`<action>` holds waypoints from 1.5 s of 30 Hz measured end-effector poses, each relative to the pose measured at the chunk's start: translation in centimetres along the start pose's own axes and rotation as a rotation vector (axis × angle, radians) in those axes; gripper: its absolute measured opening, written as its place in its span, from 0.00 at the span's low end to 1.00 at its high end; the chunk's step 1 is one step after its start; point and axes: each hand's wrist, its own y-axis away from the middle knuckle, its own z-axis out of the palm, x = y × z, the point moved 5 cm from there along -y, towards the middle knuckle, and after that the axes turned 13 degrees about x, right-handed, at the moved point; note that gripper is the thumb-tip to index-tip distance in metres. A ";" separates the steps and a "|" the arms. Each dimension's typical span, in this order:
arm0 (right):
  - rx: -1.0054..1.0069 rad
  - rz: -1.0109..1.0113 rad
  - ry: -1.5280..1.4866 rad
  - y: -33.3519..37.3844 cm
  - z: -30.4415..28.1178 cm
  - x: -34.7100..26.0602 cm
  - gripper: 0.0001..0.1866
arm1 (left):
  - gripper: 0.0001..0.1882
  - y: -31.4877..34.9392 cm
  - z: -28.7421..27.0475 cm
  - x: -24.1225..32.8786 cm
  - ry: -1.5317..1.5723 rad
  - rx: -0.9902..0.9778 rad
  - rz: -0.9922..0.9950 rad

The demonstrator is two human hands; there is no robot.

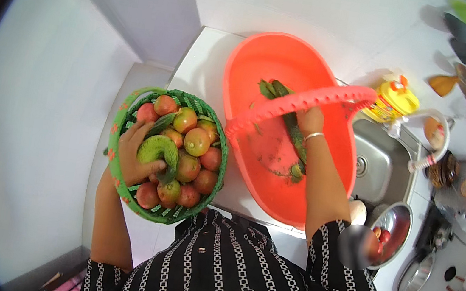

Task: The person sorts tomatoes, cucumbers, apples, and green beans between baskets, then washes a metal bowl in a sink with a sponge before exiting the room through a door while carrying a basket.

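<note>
On the left, a green woven basket [212,193] is heaped with tomatoes [188,168]. My left hand [133,158] reaches over its left rim, fingers and thumb closed around a curved green cucumber [155,147] lying on the tomatoes. To the right stands a large red plastic basket [267,202] with an arched handle [286,111]. My right hand [311,122], a bangle on its wrist, is down inside it, closed at a long dark green cucumber [294,132]. The handle and the hand itself hide part of those fingers. Leafy bits and specks of dirt lie on the red basket's bottom.
Right of the red basket is a steel sink [384,162] with a faucet [424,159]. A yellow jug [393,100] stands behind it. A steel bowl [400,237] with red tomatoes sits nearer me. Utensils hang on the right wall; a door [145,6] is at the far left.
</note>
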 end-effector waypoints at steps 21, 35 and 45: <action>-0.412 -0.040 -0.479 16.8 -14.3 -12.7 0.15 | 0.21 -1.4 -0.9 -2.7 0.369 0.045 -0.181; 0.017 -0.039 -0.241 13.6 -11.3 -12.4 0.08 | 0.26 -0.7 -0.7 -4.9 0.299 0.194 -0.031; -0.336 0.061 0.572 7.1 1.7 3.3 0.28 | 0.26 1.8 -2.0 -3.4 0.242 0.334 -0.282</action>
